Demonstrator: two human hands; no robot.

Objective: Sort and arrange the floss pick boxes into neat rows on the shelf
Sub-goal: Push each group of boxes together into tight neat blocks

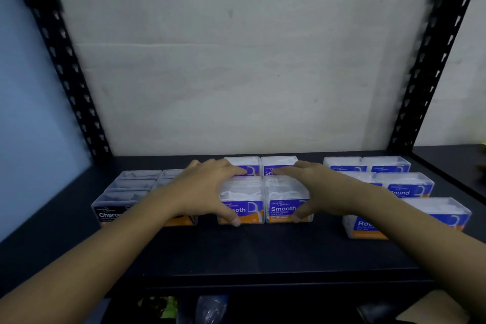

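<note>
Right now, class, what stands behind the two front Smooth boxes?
Two rear Smooth boxes, side by side. The left hand and right hand, gripping the front Smooth boxes, cover parts of their labels.

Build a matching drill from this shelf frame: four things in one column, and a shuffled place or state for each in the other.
Things
1. Charcoal box
2. Round box
3. left hand
4. right hand

Place or state
A. grips the front right Smooth box, thumb on its front
B. front of the right-side group on the shelf
C. front of the left-side group
D. grips the front left Smooth box, thumb on its front

Pairs: 1-C, 2-B, 3-D, 4-A
</note>
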